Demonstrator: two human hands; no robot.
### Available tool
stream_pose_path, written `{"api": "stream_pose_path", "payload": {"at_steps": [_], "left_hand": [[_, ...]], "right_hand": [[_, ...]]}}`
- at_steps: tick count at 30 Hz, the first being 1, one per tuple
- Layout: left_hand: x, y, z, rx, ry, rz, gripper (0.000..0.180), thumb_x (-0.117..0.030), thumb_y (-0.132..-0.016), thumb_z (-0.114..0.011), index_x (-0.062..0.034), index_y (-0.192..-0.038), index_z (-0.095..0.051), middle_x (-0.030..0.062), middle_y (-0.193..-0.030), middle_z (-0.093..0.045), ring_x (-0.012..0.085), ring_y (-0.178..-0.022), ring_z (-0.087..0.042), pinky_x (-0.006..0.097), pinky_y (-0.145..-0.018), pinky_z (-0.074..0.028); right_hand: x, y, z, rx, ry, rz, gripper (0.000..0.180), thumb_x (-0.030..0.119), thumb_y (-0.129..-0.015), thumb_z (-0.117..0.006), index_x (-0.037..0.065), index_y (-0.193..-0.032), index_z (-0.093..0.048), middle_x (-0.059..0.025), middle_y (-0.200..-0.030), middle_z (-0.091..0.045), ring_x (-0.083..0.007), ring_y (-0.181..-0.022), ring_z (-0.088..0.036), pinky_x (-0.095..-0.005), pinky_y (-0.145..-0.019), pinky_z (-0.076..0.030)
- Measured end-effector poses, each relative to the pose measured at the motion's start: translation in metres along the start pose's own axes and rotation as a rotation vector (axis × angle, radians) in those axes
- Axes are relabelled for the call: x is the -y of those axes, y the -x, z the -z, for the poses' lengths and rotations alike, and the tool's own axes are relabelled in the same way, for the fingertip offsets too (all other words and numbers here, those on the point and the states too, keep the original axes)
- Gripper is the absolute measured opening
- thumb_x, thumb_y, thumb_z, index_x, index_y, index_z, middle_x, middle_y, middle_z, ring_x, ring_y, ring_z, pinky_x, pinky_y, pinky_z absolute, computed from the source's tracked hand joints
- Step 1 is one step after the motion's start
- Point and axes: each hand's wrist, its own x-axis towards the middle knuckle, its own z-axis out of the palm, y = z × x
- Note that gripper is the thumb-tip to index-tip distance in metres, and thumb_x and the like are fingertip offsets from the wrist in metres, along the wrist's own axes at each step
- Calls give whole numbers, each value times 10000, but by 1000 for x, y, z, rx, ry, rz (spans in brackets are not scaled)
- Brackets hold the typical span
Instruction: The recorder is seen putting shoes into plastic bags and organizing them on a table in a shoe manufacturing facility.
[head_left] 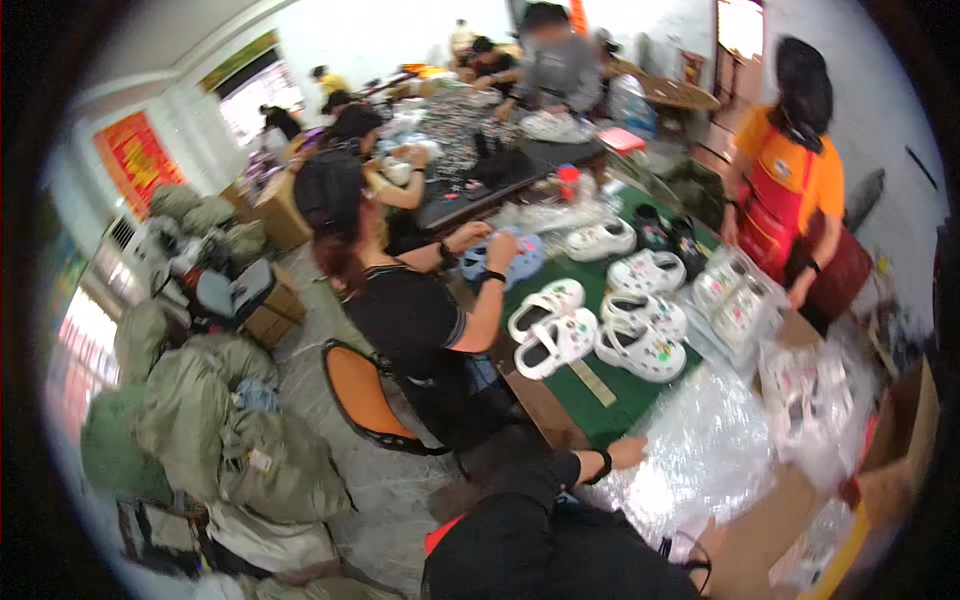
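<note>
Left hand at the table edge, black sleeve and dark wristband behind it, resting on the near border of the clear plastic bags; fingers tucked against the film, open or gripping cannot be told; right hand not seen. Bag heap spreading to the right and away from that hand, long axis along the table edge; beyond it the green mat with white clogs; seated person on the orange chair to the left.
</note>
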Motion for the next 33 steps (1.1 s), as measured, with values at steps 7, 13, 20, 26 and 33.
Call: {"api": "stream_pose_path", "payload": {"at_steps": [7,13,20,26,33], "left_hand": [[20,-11,9,27,69,-87,493,-215,-807,-538,47,-1164,-321,319,-904,-552,445,-848,-546,492,-723,-438],[24,-28,10,79,-46,-127,448,-278,-786,-592,62,-1037,-442,304,-922,-544,440,-891,-521,448,-754,-424],[6,-37,28,279,-201,-62,417,-293,-746,-644,84,-900,-550,270,-842,-568,397,-838,-549,431,-710,-433],[35,-33,24,208,-122,-177,469,-180,-713,-680,74,-1055,-482,255,-971,-545,379,-919,-532,396,-774,-428],[28,-45,31,252,202,-79,549,-70,-707,-638,31,-1184,-387,239,-1107,-511,327,-1035,-506,363,-828,-405]], "right_hand": [[38,13,19,131,-132,-158,366,224,-868,-417,-4,-1140,-508,-241,-1032,-559,-374,-972,-528,-460,-861,-392],[-1,3,-23,-6,-320,-197,433,416,-834,-473,18,-940,-606,-209,-943,-597,-372,-914,-552,-446,-789,-419],[35,19,14,-62,-375,-367,383,403,-822,-490,43,-869,-608,-192,-907,-604,-362,-859,-573,-444,-727,-441],[56,10,38,-11,-346,-382,419,438,-786,-543,27,-825,-617,-189,-820,-619,-360,-770,-594,-447,-664,-456],[76,-15,37,-132,-258,-385,583,554,-726,-565,6,-920,-603,-199,-977,-589,-347,-957,-543,-450,-819,-403]]}}
